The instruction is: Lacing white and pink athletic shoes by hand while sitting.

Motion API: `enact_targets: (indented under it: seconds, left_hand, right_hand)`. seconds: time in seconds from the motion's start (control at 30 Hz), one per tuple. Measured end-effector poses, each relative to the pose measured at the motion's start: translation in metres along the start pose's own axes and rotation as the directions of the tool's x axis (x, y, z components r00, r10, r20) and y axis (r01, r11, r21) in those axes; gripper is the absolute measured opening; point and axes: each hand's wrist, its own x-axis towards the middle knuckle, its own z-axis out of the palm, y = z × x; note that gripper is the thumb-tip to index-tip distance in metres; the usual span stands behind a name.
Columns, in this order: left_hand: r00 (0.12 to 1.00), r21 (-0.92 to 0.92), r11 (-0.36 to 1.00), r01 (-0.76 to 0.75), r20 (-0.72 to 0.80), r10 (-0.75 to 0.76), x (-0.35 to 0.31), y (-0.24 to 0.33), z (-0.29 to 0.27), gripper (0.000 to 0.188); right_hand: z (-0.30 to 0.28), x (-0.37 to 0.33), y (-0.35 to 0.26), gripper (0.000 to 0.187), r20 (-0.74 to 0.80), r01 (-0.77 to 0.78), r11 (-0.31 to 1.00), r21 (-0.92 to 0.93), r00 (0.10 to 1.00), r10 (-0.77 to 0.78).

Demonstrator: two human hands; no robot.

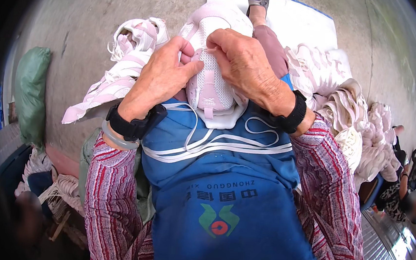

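A white and pale pink shoe upper lies across my lap, its mesh tongue toward me. My left hand is closed at the upper's left edge, thumb and forefinger pinched together on it. From the right, my right hand bends over the middle of the upper, its fingertips pinched at the top of the tongue. Whatever thin piece sits in that pinch is too small to name. Long white laces trail from the upper across my blue apron.
More shoe uppers lie to the left of my lap. On the right are stacked uppers and bundled ones. A white sheet covers floor ahead. A green sack stands far left. Another person sits at far right.
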Motion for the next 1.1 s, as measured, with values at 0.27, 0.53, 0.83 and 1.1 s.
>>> enact_targets:
  seconds: [0.27,0.53,0.83,1.1]
  left_hand:
    - [0.999,-0.070,0.996,0.046,0.003,-0.046,-0.002,-0.007,0.004,0.037]
    - [0.992,-0.048,0.992,-0.114,-0.050,0.112,0.005,-0.001,-0.007,0.024]
    - [0.948,0.186,0.936,-0.300,-0.056,0.315,0.016,0.019,-0.004,0.016]
    - [0.977,0.203,0.962,-0.183,-0.075,0.201,0.014,0.021,-0.004,0.019]
  right_hand:
    - [-0.005,-0.011,0.005,0.009,0.018,-0.089,0.974,-0.209,0.995,0.095]
    - [0.001,-0.004,0.001,0.015,0.004,-0.163,0.983,-0.089,0.987,0.164]
    - [-0.026,-0.017,0.005,0.020,0.015,-0.253,0.966,-0.052,0.967,0.254]
    - [-0.004,-0.014,-0.004,0.010,-0.059,-0.088,0.946,-0.312,0.996,0.073]
